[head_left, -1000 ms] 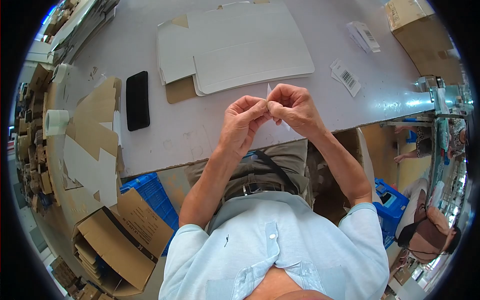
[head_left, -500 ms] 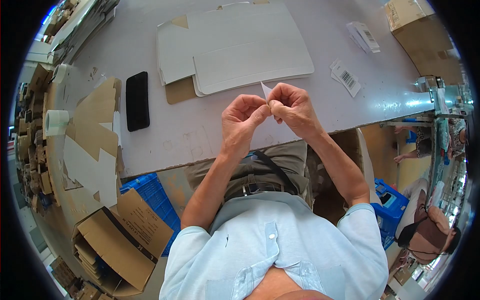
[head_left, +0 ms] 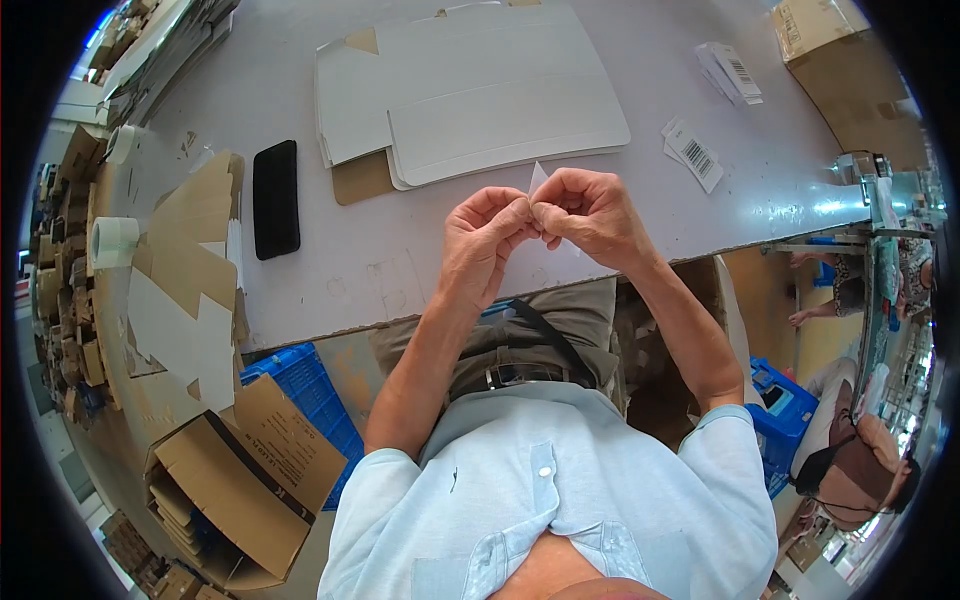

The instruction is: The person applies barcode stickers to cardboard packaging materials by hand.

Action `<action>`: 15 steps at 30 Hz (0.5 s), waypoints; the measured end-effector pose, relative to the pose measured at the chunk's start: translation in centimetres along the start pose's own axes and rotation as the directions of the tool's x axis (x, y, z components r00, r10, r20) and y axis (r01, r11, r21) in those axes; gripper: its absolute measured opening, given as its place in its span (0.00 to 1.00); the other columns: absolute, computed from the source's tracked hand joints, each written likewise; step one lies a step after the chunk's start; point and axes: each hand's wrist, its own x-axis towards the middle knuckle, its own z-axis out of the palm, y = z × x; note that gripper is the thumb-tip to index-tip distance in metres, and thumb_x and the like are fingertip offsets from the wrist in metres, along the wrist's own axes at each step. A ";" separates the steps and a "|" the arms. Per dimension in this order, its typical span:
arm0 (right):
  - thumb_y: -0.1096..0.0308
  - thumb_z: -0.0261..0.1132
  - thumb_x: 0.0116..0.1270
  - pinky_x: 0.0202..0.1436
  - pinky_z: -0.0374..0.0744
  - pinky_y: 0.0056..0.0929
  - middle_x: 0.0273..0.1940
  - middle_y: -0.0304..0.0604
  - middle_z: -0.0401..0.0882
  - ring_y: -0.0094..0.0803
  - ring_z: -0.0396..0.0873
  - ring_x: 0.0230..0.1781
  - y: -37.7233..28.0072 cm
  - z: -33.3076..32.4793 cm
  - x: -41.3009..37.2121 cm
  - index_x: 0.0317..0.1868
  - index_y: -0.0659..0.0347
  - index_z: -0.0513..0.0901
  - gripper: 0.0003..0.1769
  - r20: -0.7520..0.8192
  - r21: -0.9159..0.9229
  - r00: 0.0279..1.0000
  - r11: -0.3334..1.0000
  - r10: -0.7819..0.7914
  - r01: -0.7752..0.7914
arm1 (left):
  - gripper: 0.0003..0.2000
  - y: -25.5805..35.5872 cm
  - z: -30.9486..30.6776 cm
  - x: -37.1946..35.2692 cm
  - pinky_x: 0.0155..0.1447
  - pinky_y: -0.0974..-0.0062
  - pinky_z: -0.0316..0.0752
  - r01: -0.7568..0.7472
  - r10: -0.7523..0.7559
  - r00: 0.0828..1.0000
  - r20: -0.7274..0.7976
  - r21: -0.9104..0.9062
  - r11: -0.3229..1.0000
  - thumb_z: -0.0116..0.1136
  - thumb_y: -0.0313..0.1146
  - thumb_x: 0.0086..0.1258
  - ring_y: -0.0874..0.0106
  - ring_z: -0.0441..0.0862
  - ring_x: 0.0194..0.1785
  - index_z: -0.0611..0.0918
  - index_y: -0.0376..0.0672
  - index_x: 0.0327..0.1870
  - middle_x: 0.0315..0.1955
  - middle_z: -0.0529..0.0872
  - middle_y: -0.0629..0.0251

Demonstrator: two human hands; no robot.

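My left hand (head_left: 484, 245) and my right hand (head_left: 597, 222) meet fingertip to fingertip over the table's front edge. Both are pinched on a small white paper label (head_left: 538, 178), whose pointed corner sticks up between them; most of it is hidden by the fingers. Just beyond lies a stack of flat white cardboard box blanks (head_left: 500, 110), with some brown inner side showing. To the right are a few loose barcode labels (head_left: 692, 155) and, farther back, a stack of barcode labels (head_left: 728, 75).
On the left a black phone (head_left: 276, 200) lies beside cut cardboard (head_left: 190, 240) and a tape roll (head_left: 114, 243). A carton (head_left: 850, 80) stands at the back right. An open carton (head_left: 245, 480) and blue crate (head_left: 310, 400) sit below left. Another person (head_left: 850, 470) is at the right.
My fingertips have come closer together on the label, and its corner now points more upright. The left hand has shifted slightly; the rest stays in place.
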 end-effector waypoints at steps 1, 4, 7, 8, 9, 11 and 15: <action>0.74 0.66 0.71 0.32 0.83 0.19 0.30 0.36 0.85 0.17 0.82 0.29 0.1 0.0 0.0 0.40 0.68 0.86 0.05 -0.003 0.002 1.000 1.000 -0.007 0.007 | 0.04 0.0 -0.1 0.0 0.48 0.67 0.90 -0.001 0.001 1.000 -0.013 0.011 1.000 0.62 0.26 0.77 0.69 0.90 0.41 0.84 0.34 0.45 0.37 0.90 0.57; 0.75 0.66 0.70 0.32 0.83 0.18 0.29 0.35 0.85 0.17 0.82 0.29 0.1 0.0 0.2 0.40 0.68 0.86 0.05 -0.003 -0.024 1.000 0.999 -0.021 0.021 | 0.04 0.0 0.1 0.0 0.48 0.67 0.90 -0.016 0.017 0.999 -0.034 0.039 0.999 0.62 0.25 0.77 0.69 0.90 0.40 0.84 0.34 0.44 0.37 0.89 0.57; 0.74 0.66 0.68 0.31 0.82 0.18 0.28 0.34 0.84 0.16 0.81 0.28 0.0 0.1 0.2 0.38 0.67 0.86 0.04 -0.020 -0.031 1.000 0.999 -0.018 0.017 | 0.04 0.0 0.5 -0.1 0.48 0.66 0.90 -0.031 0.034 0.998 -0.046 0.064 0.997 0.62 0.26 0.77 0.69 0.90 0.40 0.83 0.34 0.44 0.37 0.89 0.57; 0.74 0.66 0.68 0.31 0.82 0.18 0.28 0.34 0.84 0.16 0.81 0.28 0.1 0.1 0.2 0.38 0.67 0.86 0.04 -0.020 -0.031 1.000 0.999 -0.016 0.016 | 0.04 0.0 0.5 -0.1 0.49 0.67 0.90 -0.034 0.038 0.998 -0.050 0.073 0.997 0.62 0.26 0.78 0.69 0.90 0.40 0.83 0.34 0.43 0.37 0.89 0.57; 0.74 0.66 0.67 0.30 0.81 0.17 0.28 0.33 0.83 0.15 0.80 0.27 0.2 0.1 0.2 0.38 0.66 0.86 0.04 -0.027 -0.064 0.999 0.998 -0.017 0.015 | 0.04 -0.1 0.6 -0.2 0.49 0.67 0.90 -0.033 0.037 0.998 -0.050 0.072 0.997 0.62 0.26 0.78 0.69 0.90 0.40 0.83 0.34 0.43 0.37 0.89 0.57; 0.74 0.66 0.66 0.30 0.80 0.17 0.27 0.32 0.82 0.14 0.79 0.27 0.2 0.1 0.2 0.37 0.66 0.86 0.04 -0.035 -0.097 0.999 0.995 -0.019 0.016 | 0.04 -0.1 0.7 -0.2 0.51 0.68 0.90 -0.016 0.018 0.999 -0.051 0.044 0.999 0.62 0.26 0.78 0.70 0.90 0.41 0.83 0.34 0.44 0.37 0.89 0.57; 0.75 0.65 0.65 0.27 0.76 0.16 0.26 0.30 0.80 0.13 0.75 0.25 0.3 0.5 0.0 0.35 0.65 0.84 0.03 -0.076 -0.098 0.996 0.995 -0.045 0.037 | 0.04 0.2 1.0 -0.3 0.53 0.69 0.88 0.031 -0.031 0.999 -0.041 0.003 1.000 0.62 0.26 0.78 0.71 0.89 0.42 0.83 0.34 0.45 0.38 0.89 0.58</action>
